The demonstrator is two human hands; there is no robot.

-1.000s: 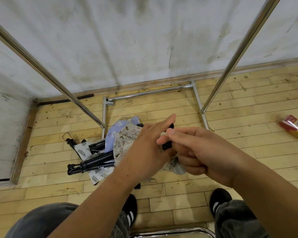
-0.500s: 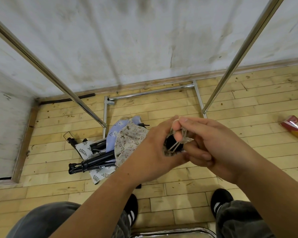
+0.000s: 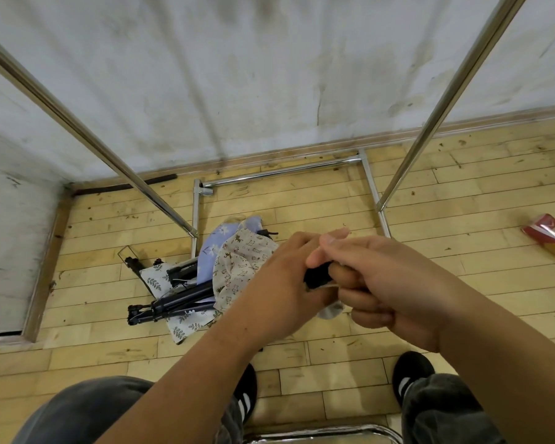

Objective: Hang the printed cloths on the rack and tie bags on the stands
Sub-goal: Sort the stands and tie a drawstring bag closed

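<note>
The hands are pressed together at the middle of the view, both clamped. The left hand (image 3: pixel 282 283) curls round the top of a black stand (image 3: pixel 316 277), and the right hand (image 3: pixel 388 290) meets it knuckle to knuckle, thumb on top, fingers folded in, pinching what looks like a thin pale strand of the kitten-print bag (image 3: pixel 241 267) at the stand's tip. The strand is too fine to tell more. The bag spreads out at the left hand's 9 o'clock, and a pale scrap of cloth shows under the hands at 6 o'clock. Farther toward 9 o'clock, on the wooden floor (image 3: pixel 302 203), a blue flowered cloth (image 3: pixel 215 245) and a leaf-print cloth (image 3: pixel 180 325) lie heaped with folded black tripods (image 3: pixel 173 302). The chrome rack (image 3: pixel 282 169) stands at 12 o'clock against the stained wall, with its two uprights slanting up at 10 and 2 o'clock. A red and yellow packet (image 3: pixel 548 238) lies alone at 3 o'clock. Two black shoes (image 3: pixel 410 370) sit at 6 o'clock.
</note>
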